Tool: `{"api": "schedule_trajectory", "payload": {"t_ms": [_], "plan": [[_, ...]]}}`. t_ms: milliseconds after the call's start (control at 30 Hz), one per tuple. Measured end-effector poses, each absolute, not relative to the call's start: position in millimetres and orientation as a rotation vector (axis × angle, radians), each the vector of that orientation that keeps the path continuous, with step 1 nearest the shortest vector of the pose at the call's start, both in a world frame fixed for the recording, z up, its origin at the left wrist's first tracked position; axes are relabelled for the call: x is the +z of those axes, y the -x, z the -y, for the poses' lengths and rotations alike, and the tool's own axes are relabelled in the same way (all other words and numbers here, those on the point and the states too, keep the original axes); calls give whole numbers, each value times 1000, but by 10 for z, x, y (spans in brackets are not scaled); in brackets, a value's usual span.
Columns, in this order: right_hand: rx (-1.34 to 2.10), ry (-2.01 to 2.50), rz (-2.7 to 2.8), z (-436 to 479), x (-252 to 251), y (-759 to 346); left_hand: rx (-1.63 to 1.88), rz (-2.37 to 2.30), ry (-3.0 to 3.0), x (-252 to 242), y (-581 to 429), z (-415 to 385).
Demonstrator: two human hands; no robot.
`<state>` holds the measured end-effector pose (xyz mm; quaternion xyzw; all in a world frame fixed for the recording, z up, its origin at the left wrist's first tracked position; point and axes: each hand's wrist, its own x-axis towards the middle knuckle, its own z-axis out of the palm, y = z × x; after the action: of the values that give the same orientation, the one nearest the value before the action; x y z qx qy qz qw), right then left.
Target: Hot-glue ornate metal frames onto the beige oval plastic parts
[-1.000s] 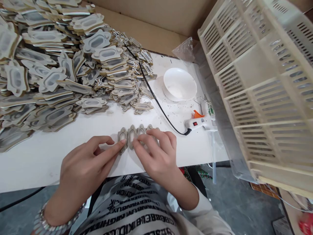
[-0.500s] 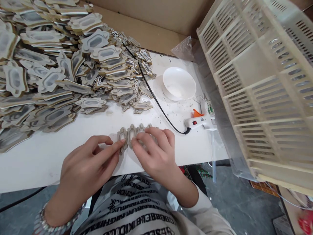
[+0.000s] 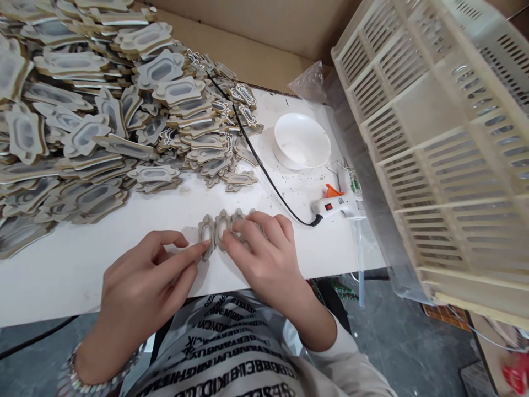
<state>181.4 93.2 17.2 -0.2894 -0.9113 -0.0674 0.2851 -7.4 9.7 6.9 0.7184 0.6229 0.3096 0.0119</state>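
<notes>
A short row of small card frames (image 3: 219, 231) lies flat on the white desk (image 3: 82, 259), close to its near edge and a little right of the middle. The pieces sit side by side and overlap slightly, each with an oval window.

The left hand (image 3: 144, 286) comes in from the near edge. Its forefinger is stretched out with the tip touching the leftmost frame, the thumb is just above it, and the other fingers are curled under. Its grip is loose and pinches nothing. The right hand (image 3: 260, 259) lies over the right part of the row with its fingers laid flat on the frames. Its grip is spread and presses down rather than closing round anything. A beaded bracelet (image 3: 78, 375) circles the left wrist.

Past the row, a white glue gun (image 3: 336, 207) with an orange trigger lies on its side near the right edge. Its black cable (image 3: 264, 171) runs slantwise toward the far left. A clear glue stick (image 3: 361, 264) juts over the near right corner. A shallow white bowl (image 3: 303, 140) stands beyond the gun.

A large heap of the same frames (image 3: 95, 110) covers the far left of the desk and spills toward the middle. A cream slatted plastic crate (image 3: 446, 138) leans in at the right edge, with a clear plastic bag (image 3: 314, 82) crumpled behind it. Brown cardboard (image 3: 264, 33) stands along the far edge.
</notes>
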Motion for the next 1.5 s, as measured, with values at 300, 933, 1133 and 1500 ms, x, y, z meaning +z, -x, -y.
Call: {"api": "schedule_trajectory", "payload": {"t_ms": [300,933,1133,1500], "plan": [[-97,785,2456,-915,188,-1851,941,-1896,-2286,72,85,-110],[-9,1177,1827,-799,297,-2685,948,-1855,-2415,359,-344,-492],[132,1145,1666,-588,203,-2757,457,-1745,-2437,512,-1146,-1001],[668,904,1876,-271,247,-2803,249,-1772,-2400,383,-1822,-1521]]}}
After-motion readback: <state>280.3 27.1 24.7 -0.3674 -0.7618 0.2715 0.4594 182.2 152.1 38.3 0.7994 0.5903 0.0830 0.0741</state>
